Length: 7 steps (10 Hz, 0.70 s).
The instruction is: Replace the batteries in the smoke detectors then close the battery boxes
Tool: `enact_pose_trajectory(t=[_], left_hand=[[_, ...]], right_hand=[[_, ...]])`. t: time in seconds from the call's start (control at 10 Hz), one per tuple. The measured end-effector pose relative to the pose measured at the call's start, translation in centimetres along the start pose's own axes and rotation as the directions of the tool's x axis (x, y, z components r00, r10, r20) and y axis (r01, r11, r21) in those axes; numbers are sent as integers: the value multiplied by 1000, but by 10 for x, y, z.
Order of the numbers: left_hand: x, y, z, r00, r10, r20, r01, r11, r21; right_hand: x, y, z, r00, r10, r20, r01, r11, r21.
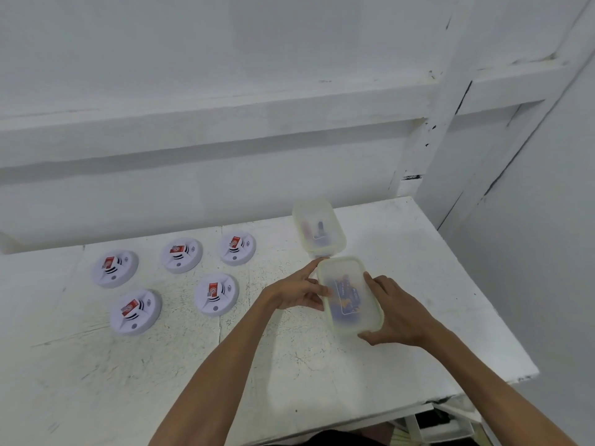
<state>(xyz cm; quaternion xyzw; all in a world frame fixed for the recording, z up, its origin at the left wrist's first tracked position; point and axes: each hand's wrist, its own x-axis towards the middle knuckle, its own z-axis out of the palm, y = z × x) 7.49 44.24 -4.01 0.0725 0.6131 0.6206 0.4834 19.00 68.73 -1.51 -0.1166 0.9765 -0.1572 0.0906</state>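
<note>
Several white round smoke detectors with red labels lie face up on the white table, among them one at the far left (114, 268) and one nearest my hands (216, 294). A translucent lidded battery box (349, 296) with blue contents sits between my hands. My left hand (297, 289) grips its left edge, fingers curled on the lid rim. My right hand (397, 313) grips its right and near edge. A second translucent lidded box (318, 228) with dark batteries inside stands just behind it.
The white table (289, 365) ends at a right edge close to the boxes and a near edge by my body. A white wall with ledges rises behind, and a white post stands at the back right corner.
</note>
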Motion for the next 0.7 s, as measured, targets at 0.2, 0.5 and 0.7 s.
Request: enact_pose_trajectory(t=[0.2,0.5,0.7], left_hand=[[7,2,-2,999,-19,-38,19,1000,-5],[-11,-18,27,951,160,-263,-169,985,-12],[-91,-89,39,902,138,-409,-210,968,-135]], right_hand=[[-2,-3,3,1000,31,-2,-31,999,37],[-12,-9,-2,991,134,17,-134,970,205],[-42,-22,-1,980,186,-76,-184,982,37]])
